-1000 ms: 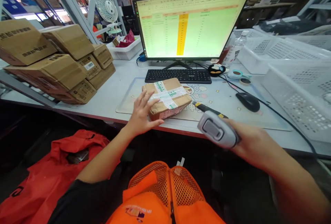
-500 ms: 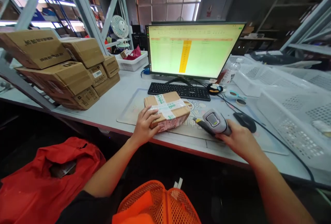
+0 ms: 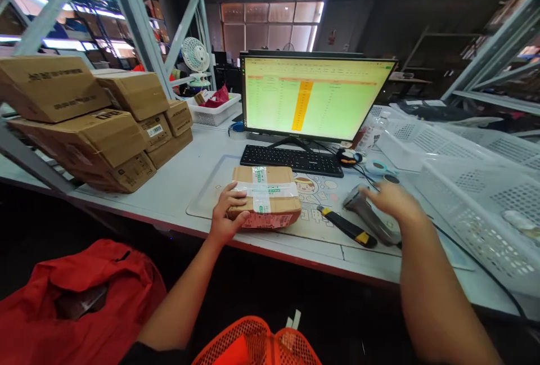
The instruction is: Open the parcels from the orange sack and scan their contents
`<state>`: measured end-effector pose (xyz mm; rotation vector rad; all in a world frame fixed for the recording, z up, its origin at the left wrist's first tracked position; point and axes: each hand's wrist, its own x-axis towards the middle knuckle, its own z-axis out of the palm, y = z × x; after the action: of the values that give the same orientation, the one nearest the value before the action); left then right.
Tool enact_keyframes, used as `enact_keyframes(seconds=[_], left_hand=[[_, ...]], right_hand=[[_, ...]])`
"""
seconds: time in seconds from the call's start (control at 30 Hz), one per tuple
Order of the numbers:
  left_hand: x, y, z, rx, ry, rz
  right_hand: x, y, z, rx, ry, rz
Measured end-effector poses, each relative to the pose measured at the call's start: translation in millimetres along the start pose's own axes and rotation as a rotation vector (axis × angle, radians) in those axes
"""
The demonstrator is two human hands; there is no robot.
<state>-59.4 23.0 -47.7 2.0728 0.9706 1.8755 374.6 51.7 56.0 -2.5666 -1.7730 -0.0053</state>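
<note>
A small taped cardboard parcel lies on the desk mat in front of the keyboard. My left hand grips the parcel's near left corner, fingers curled on its top. A grey barcode scanner lies on the mat to the right. My right hand hovers just over the scanner, blurred, fingers spread and off the handle. A yellow and black utility knife lies between parcel and scanner.
A monitor with a green spreadsheet stands behind the keyboard. Stacked cardboard boxes fill the desk's left. White perforated baskets crowd the right. A red bag sits on the floor at left. A small fan stands behind.
My right hand set the scanner down on the mat and let go of it. My left hand turned the parcel squarer to the desk edge. The view tilted up.
</note>
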Motion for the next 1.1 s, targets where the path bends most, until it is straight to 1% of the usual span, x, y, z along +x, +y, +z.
enact_keyframes(seconds=[0.03,0.07,0.1,0.13,0.2,0.23,0.27,0.33,0.43,0.5,0.63,0.8,0.87,0.93,1.03,1.1], left_hand=[[-2,0,4.9,0.003,0.033,-0.006],[-3,-1,8.8,0.002,0.062,-0.006],[-3,-2,11.8,-0.004,0.086,0.000],[-3,-3,13.8,-0.016,0.104,0.013],[-4,-7,15.2,-0.045,0.121,0.047],[-4,-8,15.0,-0.056,0.119,0.059],[-5,-10,14.5,-0.060,0.116,0.065],[-6,-11,13.2,-0.050,0.122,0.050],[-8,-11,12.9,-0.026,0.141,0.007],[-8,-10,14.0,-0.034,0.140,0.010],[-5,-9,16.4,-0.065,0.123,0.054],[-6,-10,16.8,-0.058,0.124,0.061],[-6,-9,16.4,-0.056,0.117,0.069],[-5,-7,15.4,-0.052,0.110,0.077],[-1,-3,11.2,-0.056,0.076,0.075],[3,0,6.7,-0.058,0.026,0.065]], right_hand=[[9,-11,-8,0.040,0.070,0.018],[17,-25,-14,0.080,0.114,0.011],[26,-41,-15,0.112,0.123,-0.040],[35,-58,-13,0.128,0.098,-0.096],[51,-91,-2,0.140,0.027,-0.173],[57,-103,5,0.137,0.004,-0.181],[63,-113,13,0.133,-0.009,-0.175],[72,-123,25,0.120,-0.038,-0.150],[81,-125,35,0.095,-0.115,-0.132],[85,-125,36,0.079,-0.142,-0.121],[91,-130,39,0.071,-0.140,-0.152],[91,-135,40,0.067,-0.135,-0.185],[85,-134,37,0.069,-0.108,-0.188],[74,-131,31,0.075,-0.059,-0.196],[46,-118,24,0.080,0.003,-0.235],[25,-105,22,0.075,-0.005,-0.284]])
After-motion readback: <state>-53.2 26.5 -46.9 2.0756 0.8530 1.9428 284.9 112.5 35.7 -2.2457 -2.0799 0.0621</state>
